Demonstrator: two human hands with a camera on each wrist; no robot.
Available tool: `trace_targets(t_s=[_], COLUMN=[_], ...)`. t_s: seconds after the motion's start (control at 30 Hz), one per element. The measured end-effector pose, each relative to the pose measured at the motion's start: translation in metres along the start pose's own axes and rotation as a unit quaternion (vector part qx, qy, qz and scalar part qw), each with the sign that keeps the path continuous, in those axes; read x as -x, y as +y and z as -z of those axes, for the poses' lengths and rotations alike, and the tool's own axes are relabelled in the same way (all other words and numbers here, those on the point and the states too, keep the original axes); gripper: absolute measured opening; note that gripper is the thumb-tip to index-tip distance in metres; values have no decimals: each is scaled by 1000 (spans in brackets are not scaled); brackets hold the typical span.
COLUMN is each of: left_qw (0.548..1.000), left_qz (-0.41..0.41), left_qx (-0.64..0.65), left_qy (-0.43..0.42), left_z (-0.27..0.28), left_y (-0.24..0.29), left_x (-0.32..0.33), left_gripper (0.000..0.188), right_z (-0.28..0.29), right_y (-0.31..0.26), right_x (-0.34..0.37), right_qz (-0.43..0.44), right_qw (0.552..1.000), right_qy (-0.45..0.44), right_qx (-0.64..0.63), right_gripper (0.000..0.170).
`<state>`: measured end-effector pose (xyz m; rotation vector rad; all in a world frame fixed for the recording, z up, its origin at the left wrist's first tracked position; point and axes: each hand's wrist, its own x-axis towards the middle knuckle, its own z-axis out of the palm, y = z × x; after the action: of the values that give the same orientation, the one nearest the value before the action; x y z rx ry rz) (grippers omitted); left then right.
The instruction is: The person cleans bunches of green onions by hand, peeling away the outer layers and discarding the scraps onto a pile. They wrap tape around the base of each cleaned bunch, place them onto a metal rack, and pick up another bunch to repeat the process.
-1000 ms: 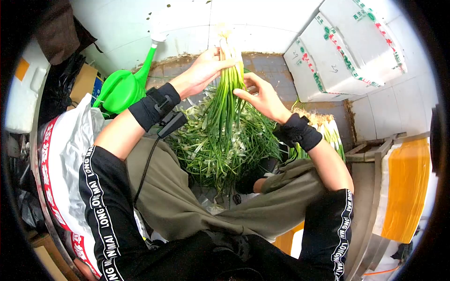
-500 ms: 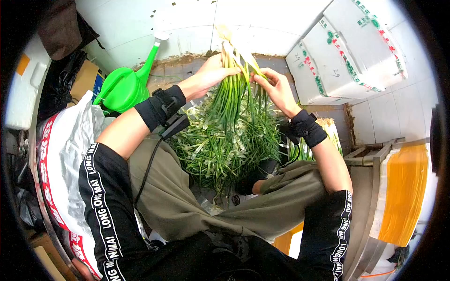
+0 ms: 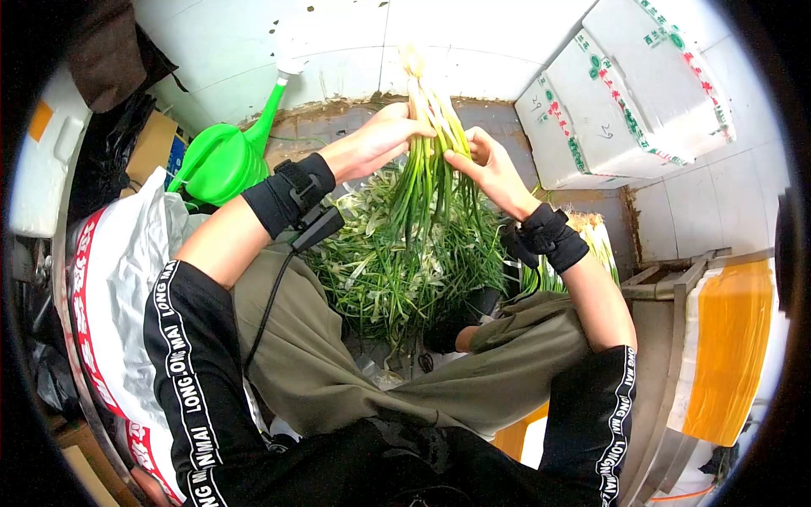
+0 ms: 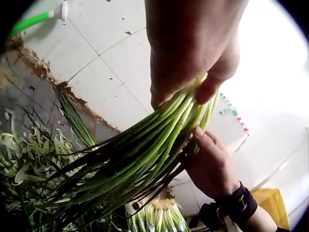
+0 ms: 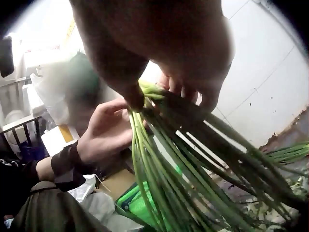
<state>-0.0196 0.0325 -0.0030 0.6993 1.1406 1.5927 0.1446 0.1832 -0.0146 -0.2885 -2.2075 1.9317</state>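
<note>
My left hand grips a bunch of scallions near its pale stems, with the white root ends up and the green leaves hanging down. At the bunch's right side, my right hand pinches some stalks between thumb and fingers. In the left wrist view the right thumb lies against the stems, just below the left hand's hold. The right wrist view shows the leaves fanning out beneath both hands. Under the bunch spreads a heap of loose green leaves and peelings on the floor.
More scallions lie gathered beside the right knee, roots up. A green watering can stands at back left, near a white plastic bag. White foam boxes are stacked at back right. A metal frame is at the right.
Half a second ago my right hand held some stalks spread out to the right; now it has brought them back against the bunch. The left hand keeps its grip and has shifted slightly right.
</note>
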Motion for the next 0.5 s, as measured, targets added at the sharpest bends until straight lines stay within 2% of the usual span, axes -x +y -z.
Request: trace_targets(t_s=[0.07,0.2,0.27,0.37,0.5], left_qw=[1000,996,993,994,995], left_qz=[-17,-27,-58,-22,-13], left_qx=[14,69,57,79,68], left_qy=[-17,-57,-80,-78,-75], left_z=[-1,4,-1,-4,0], left_y=[1,-1,1,10,12], left_x=[0,-2,-2,-1,-1], left_gripper=[29,27,24,24,26], right_z=[3,0,-6,-15,-17], right_y=[4,5,9,7,-10], right_x=[-2,-3,-2,1,6], right_qz=[31,62,67,47,59], right_qw=[996,995,993,997,996], right_qy=[29,71,75,47,49], right_qx=[75,32,60,46,52], right_gripper=[19,17,18,19,24])
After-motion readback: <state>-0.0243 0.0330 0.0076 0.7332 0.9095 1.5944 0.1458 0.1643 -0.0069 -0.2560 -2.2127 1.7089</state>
